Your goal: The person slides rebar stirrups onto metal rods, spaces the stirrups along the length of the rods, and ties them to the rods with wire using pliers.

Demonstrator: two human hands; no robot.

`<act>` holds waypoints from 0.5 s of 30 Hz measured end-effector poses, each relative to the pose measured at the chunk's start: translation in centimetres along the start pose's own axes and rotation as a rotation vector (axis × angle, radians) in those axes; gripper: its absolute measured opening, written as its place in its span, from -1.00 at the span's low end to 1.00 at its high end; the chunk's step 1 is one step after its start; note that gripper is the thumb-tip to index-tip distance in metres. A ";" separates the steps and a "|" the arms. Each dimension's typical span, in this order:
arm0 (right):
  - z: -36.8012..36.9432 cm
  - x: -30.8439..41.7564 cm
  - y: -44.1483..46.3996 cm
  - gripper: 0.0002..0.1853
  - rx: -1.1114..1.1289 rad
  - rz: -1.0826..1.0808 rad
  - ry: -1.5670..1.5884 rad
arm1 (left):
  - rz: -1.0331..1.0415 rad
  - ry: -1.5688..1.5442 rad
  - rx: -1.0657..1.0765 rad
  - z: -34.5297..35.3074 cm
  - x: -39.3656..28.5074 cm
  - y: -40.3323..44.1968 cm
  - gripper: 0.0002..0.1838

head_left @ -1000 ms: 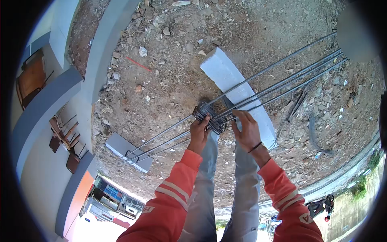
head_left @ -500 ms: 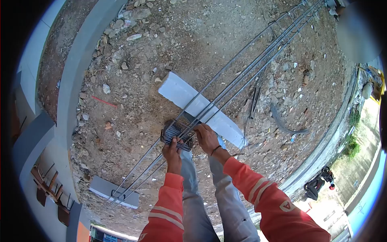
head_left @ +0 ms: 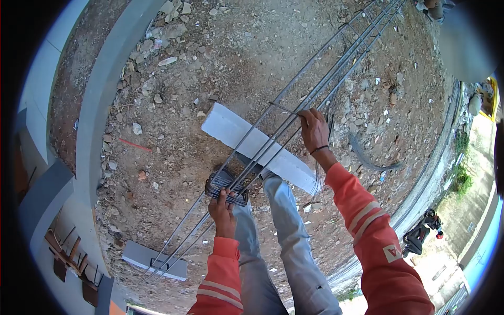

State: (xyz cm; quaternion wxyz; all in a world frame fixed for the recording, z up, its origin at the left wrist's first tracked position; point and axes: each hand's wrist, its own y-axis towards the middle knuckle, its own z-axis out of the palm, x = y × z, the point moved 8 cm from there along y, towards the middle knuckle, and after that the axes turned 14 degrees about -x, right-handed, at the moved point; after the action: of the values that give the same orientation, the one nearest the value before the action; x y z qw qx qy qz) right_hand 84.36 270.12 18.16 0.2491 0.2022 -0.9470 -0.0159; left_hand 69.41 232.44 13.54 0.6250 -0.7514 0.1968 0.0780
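Long steel bars [head_left: 344, 63] run diagonally over the ground. My left hand [head_left: 223, 212] is closed on the near side of a bundle of wire stirrups [head_left: 227, 181], which are gathered around the bars between my legs. Farther up the bars, my right hand [head_left: 315, 132] pinches the corner of a single stirrup [head_left: 284, 108] that spans them. Its fingertips are partly hidden. A long pale block [head_left: 226, 122] lies crosswise beneath the bars, between my two hands.
A second block [head_left: 134, 255] supports the bars' near end at lower left. Rubble [head_left: 168, 31] covers the soil. A wire coil [head_left: 367, 157] lies at right. A low wall [head_left: 89, 105] curves along the left, and a motorcycle [head_left: 420, 233] stands at lower right.
My right hand has moved from beside the bundle up and right along the bars, with one stirrup now there. My left hand stays on the bundle.
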 end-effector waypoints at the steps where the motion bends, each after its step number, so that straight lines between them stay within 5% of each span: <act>1: -0.1 -0.3 1.3 -0.90 -0.012 -0.029 -0.005 | 0.000 0.000 0.004 0.2 0.0 0.0 -0.81; 15: -1.0 -7.9 9.5 -0.88 -0.192 -0.022 -0.340 | 0.002 -0.037 0.039 0.4 0.4 1.3 -0.83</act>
State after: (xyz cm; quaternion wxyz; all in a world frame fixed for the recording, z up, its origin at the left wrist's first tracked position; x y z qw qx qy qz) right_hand 87.56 281.95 16.63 0.1035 0.1822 -0.9673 -0.1430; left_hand 69.36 232.60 12.14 0.6429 -0.7374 0.1873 0.0884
